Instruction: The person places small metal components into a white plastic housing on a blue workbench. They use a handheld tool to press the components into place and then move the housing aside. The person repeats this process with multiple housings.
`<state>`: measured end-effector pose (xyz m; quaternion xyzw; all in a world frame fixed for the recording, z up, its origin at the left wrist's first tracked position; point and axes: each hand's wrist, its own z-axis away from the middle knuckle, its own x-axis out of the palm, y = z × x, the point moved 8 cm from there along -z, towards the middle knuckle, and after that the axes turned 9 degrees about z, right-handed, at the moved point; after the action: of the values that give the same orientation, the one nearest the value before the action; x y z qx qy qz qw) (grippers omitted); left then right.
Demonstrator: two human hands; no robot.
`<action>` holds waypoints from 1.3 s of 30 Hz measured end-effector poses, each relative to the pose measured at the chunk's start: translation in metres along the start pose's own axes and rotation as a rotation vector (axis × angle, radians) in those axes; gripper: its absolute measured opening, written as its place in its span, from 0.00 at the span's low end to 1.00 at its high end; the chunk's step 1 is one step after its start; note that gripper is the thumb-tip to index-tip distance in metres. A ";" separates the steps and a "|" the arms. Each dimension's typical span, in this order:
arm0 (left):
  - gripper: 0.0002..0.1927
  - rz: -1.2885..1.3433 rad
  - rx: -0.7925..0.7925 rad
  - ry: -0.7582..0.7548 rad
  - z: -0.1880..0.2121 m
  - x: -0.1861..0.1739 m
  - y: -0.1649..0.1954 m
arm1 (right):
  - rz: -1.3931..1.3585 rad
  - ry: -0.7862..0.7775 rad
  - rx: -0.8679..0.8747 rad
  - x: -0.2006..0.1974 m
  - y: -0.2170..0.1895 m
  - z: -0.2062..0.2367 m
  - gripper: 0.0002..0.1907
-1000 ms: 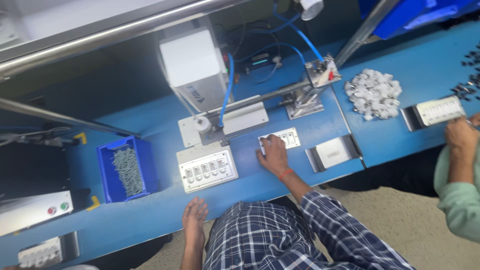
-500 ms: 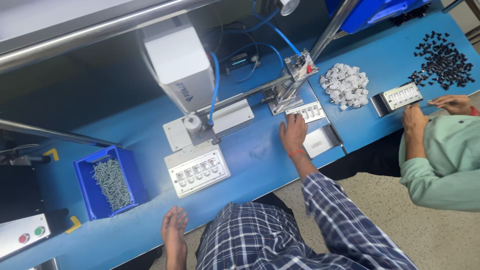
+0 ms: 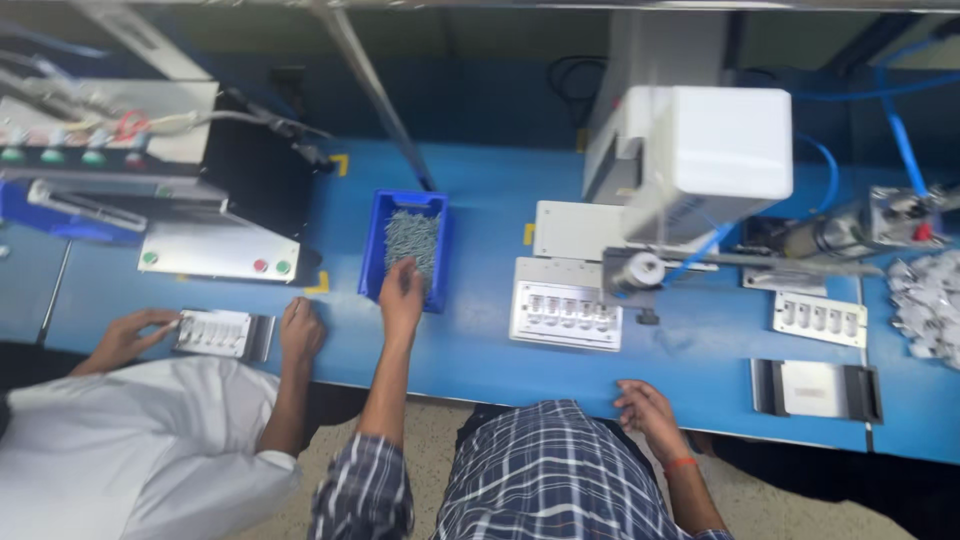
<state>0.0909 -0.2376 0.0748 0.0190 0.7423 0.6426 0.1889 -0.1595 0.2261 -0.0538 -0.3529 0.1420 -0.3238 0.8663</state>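
The blue bin (image 3: 379,248) is sitting open on the blue counter (image 3: 480,340), rectangular, long side running away from the person. It's holding a heap of small grey metal parts (image 3: 412,236), piled mostly toward the far end. The left hand (image 3: 402,291) is dipping into its near end.

A long blue bench (image 3: 480,350) spans the view; speckled beige floor (image 3: 430,450) shows below its near edge, evenly lit.

Head camera, single view, steep look down from above the wearer.
Faces the far side of the blue bench (image 3: 480,350); wearer's checked shirt (image 3: 540,470) fills the near edge; mid distance; a neighbour's white sleeve (image 3: 130,450) near left.
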 end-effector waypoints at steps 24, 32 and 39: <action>0.17 -0.238 -0.238 -0.197 -0.060 -0.009 -0.032 | 0.092 0.274 0.247 0.015 -0.014 -0.002 0.23; 0.13 0.706 -0.505 -0.063 -0.040 -0.005 -0.060 | 0.104 0.307 0.253 0.020 -0.017 -0.001 0.23; 0.15 0.938 -0.687 -0.095 -0.031 0.000 -0.071 | 0.141 0.355 0.246 0.025 -0.020 0.003 0.23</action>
<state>0.0971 -0.2797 0.0095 0.3122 0.3940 0.8600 -0.0877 -0.1488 0.2006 -0.0379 -0.1715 0.2759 -0.3345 0.8846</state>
